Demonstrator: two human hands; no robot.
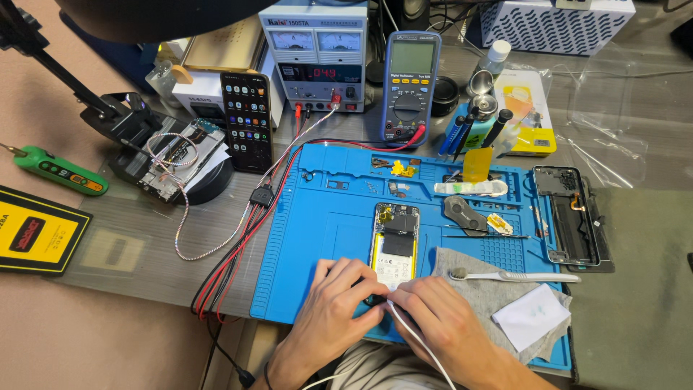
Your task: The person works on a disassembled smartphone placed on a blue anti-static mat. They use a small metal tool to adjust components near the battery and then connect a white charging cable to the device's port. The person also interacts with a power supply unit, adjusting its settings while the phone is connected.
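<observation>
The fingers of the left hand [333,303] curl down onto the near end of the opened phone [395,245], pinched shut on its bottom edge; what exactly sits under the tips is hidden. The fingers of the right hand [433,312] close on a thin white cable [415,336] that runs back toward the person, its plug end at the phone's bottom edge. The 2 hands touch each other over that edge.

The phone lies flat, back off, on the blue mat [317,217], just left of a grey cloth [484,289] carrying a white toothbrush [505,275] and a paper slip [530,315]. It looks light and stiff along its frame, but its bare insides seem fragile, so the side rails are probably the safest place to hold. The cable is limp and best held near its plug.

Farther off lie a second phone frame [570,217], tweezers [484,236] and small parts. Beyond the mat stand a lit phone [247,119], a multimeter [410,76] and a power supply [314,54] on the desk [144,245].
</observation>
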